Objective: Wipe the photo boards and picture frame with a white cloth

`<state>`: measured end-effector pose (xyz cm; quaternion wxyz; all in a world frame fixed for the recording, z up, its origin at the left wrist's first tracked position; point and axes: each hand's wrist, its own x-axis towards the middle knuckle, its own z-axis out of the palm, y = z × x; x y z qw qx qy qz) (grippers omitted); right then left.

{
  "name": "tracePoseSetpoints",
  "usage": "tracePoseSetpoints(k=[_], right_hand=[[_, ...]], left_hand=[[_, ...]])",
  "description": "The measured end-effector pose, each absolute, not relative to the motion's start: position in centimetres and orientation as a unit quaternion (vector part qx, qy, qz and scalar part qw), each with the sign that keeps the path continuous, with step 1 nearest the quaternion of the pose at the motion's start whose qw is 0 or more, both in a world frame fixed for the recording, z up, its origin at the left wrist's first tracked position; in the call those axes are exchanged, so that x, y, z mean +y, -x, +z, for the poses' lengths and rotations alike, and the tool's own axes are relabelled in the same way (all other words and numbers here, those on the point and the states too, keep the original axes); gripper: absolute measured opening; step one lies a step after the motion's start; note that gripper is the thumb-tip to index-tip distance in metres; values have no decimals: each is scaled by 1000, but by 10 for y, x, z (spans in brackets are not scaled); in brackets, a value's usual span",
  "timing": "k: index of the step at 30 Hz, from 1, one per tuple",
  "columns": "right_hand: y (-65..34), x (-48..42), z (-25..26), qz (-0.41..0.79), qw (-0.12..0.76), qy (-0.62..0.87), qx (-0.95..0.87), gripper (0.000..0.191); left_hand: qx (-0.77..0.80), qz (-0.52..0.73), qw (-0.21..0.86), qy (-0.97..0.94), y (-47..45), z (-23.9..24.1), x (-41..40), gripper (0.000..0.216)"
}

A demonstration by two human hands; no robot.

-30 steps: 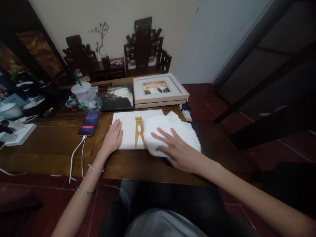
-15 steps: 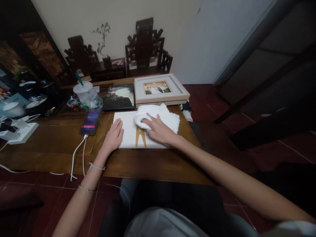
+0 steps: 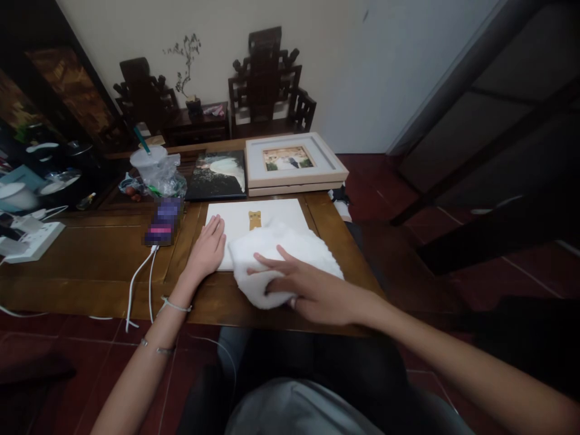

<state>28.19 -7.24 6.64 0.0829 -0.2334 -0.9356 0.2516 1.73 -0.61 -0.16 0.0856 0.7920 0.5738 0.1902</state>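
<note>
Two bare hands here, one cloth, one board. The white board [image 3: 233, 216] lies flat on the near part of the table [image 3: 113, 260], with one tan animal shape [image 3: 255, 219] on it; its top pokes out past the cloth's far edge. The white cloth [image 3: 303, 248] is bunched over the board's near right part and spills past its near edge onto the wood.

Far side: one pale frame [image 3: 296, 180] on the right, one dark photo panel [image 3: 217, 181] just left of it. Over left there's one phone [image 3: 163, 223], one cup [image 3: 142, 157] and one power strip [image 3: 43, 241]. Two chairs stand behind.

Left hand [image 3: 208, 246] is palm down on the board's left edge, fingers together, gripping nothing. Right hand [image 3: 312, 290] reaches in from the right, fingers splayed, loosely grasping the cloth; can't really see the thumb.
</note>
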Motion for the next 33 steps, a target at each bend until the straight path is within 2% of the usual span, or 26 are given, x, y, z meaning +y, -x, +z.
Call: tracePoseSetpoints(k=[4,7,11,16,22,26,29,33], right_hand=[[-281,-33,67,260,160,278,-911,39],[-262,-5,63,195,187,340,-901,43],[-232,9,55,85,103,353,-926,57],[-222,-23,52,29,23,324,-945,52],[-237,-80,72,115,19,241,-964,45],[-240,-73,90,166,10,251,-954,43],[-236,-42,90,159,5,299,-941,48],[-223,0,74,101,44,353,-929,52]], left_hand=[[579,178,93,-790,-17,1,-7,53],[575,182,96,-792,-17,1,-7,53],[570,196,98,-792,-15,-1,-6,53],[571,187,101,-793,-17,1,-7,53],[575,171,98,-794,-18,4,-8,54],[572,172,97,-796,-16,2,-8,55],[573,180,104,-793,-16,2,-7,53],[572,189,107,-791,-16,2,-7,53]])
